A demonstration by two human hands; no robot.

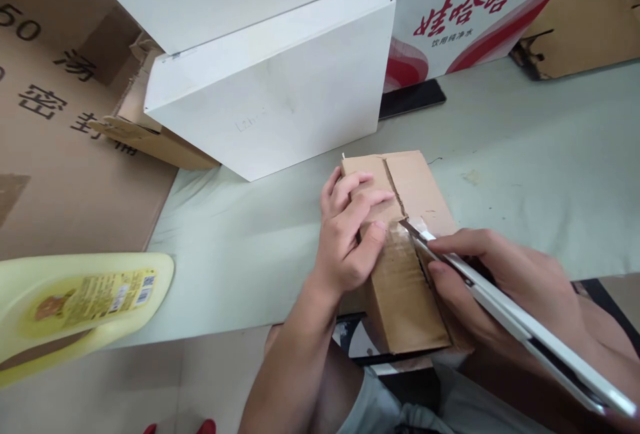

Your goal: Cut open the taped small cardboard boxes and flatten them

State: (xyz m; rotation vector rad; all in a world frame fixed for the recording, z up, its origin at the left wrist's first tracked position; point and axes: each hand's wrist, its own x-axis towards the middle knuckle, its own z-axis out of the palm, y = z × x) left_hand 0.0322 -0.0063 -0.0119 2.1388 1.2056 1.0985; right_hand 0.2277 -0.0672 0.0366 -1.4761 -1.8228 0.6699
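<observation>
A small brown cardboard box (410,307) lies at the near edge of the table, its seam running lengthwise along the top. Clear tape shows across part of that seam. My left hand (350,234) rests on the box's left side, fingers spread over the top flap, steadying nothing else. In my right hand (520,287) is a white utility knife (505,307), fingers wrapped round its handle. The blade's tip touches the seam near the middle of the box, at the end of the tape.
White boxes (280,101) stand along the back, beside a red-and-white carton (465,27). A black phone-like slab (413,99) lies before it. Large brown cardboard (55,154) rises at left. A pale yellow plastic item with a label (100,297) sits at the table's (240,274) left edge.
</observation>
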